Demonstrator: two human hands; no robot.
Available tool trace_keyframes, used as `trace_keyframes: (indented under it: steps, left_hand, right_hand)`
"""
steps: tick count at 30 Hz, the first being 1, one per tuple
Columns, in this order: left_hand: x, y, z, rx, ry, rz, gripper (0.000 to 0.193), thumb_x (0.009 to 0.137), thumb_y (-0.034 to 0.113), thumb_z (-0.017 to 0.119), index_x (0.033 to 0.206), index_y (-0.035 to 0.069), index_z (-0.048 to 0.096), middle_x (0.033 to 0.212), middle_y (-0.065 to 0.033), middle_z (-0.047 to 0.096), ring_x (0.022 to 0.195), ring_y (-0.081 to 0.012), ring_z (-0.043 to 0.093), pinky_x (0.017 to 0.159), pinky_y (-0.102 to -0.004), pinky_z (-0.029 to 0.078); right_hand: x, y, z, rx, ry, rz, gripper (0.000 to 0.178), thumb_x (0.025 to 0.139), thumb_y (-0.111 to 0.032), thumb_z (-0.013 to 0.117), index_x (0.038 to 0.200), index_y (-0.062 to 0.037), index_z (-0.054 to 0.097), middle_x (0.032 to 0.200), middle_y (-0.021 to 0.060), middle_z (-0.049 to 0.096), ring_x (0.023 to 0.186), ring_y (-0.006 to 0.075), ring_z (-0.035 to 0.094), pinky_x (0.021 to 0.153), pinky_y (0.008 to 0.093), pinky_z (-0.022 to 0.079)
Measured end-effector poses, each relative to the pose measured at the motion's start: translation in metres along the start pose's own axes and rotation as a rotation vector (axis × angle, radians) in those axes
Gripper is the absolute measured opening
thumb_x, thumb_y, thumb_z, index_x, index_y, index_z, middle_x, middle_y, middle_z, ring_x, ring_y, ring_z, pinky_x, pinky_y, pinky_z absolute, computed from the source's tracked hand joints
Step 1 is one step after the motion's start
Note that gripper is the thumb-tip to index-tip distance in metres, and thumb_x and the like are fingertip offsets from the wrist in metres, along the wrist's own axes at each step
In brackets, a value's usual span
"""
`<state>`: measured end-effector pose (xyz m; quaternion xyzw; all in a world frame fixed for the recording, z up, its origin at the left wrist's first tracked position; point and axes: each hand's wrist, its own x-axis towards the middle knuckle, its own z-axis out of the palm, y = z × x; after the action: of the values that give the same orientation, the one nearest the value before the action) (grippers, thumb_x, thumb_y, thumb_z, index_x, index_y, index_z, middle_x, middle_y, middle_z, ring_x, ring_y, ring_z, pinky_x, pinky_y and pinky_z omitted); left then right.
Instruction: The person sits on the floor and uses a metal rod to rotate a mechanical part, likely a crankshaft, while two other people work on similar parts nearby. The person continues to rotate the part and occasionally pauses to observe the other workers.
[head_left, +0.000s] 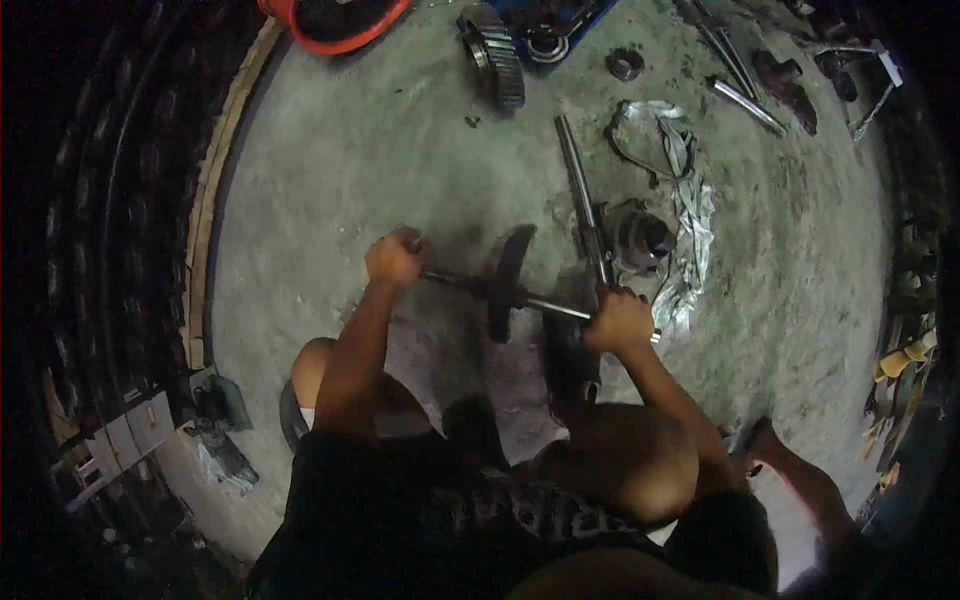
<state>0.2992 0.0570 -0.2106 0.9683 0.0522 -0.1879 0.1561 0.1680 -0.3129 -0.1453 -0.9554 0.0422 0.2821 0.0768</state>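
Both my hands grip a metal shaft [555, 307] held crosswise above the concrete floor, its right end brighter than its left. A dark two-armed, blade-like metal piece [503, 288] sits around the middle of the shaft. My left hand [397, 258] is closed round the left end. Toward the right end, my right hand [620, 321] is wrapped round the shaft, and a short bright tip shows past it. Just beyond my right hand lies a long steel rod [580, 185], beside a dark round machine part [641, 240]. Whether the hand touches that rod I cannot tell.
A crumpled silvery strap [694, 240] lies to the right. Farther off are a toothed gear [494, 55], a small metal ring [625, 64], a short steel bar [748, 106] and an orange-red rim [345, 45]. A wooden edge [215, 180] bounds the left; a bare limb [800, 478] shows lower right.
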Motion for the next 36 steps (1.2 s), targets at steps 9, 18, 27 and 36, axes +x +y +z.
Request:
trace_keyframes:
  steps: [9,18,27,36]
  left_hand:
    - [-0.009,0.020,-0.007,0.021,0.085,0.020,0.035,0.080,0.046,0.069,0.102,0.019,0.073,0.095,-0.0090,0.074,0.095,-0.0318,0.069,0.084,-0.0429,0.053]
    - [-0.011,0.020,-0.009,0.039,-0.007,0.014,0.035,0.080,0.045,0.066,0.104,0.020,0.073,0.101,-0.0073,0.074,0.098,-0.0310,0.068,0.086,-0.0423,0.052]
    - [0.005,0.004,-0.005,0.045,-0.081,0.016,0.064,0.082,0.062,0.062,0.120,0.011,0.067,0.113,-0.0127,0.071,0.110,-0.0313,0.066,0.096,-0.0415,0.049]
    - [-0.030,0.018,-0.048,-1.430,-0.027,-0.054,0.112,0.075,0.090,0.042,0.146,0.003,0.039,0.146,-0.0207,0.047,0.140,-0.0350,0.038,0.112,-0.0518,0.028]
  right_hand:
    - [0.006,0.026,0.022,0.066,0.256,-0.096,0.053,0.060,-0.027,0.068,0.110,-0.0109,0.065,0.089,0.0170,0.070,0.082,0.0387,0.069,0.075,0.0495,0.056]
    - [0.005,0.017,0.011,0.063,0.029,0.026,0.035,0.062,-0.027,0.071,0.090,-0.0057,0.071,0.085,0.0167,0.071,0.086,0.0346,0.071,0.081,0.0442,0.057]
    - [-0.004,-0.002,-0.014,0.088,0.025,-0.009,0.045,0.065,-0.023,0.072,0.108,-0.0109,0.065,0.093,0.0173,0.071,0.088,0.0368,0.071,0.081,0.0461,0.057]
    - [0.001,0.000,-0.016,0.099,-0.068,-0.001,0.051,0.068,-0.021,0.070,0.118,-0.0168,0.061,0.092,0.0202,0.071,0.090,0.0402,0.069,0.077,0.0516,0.056]
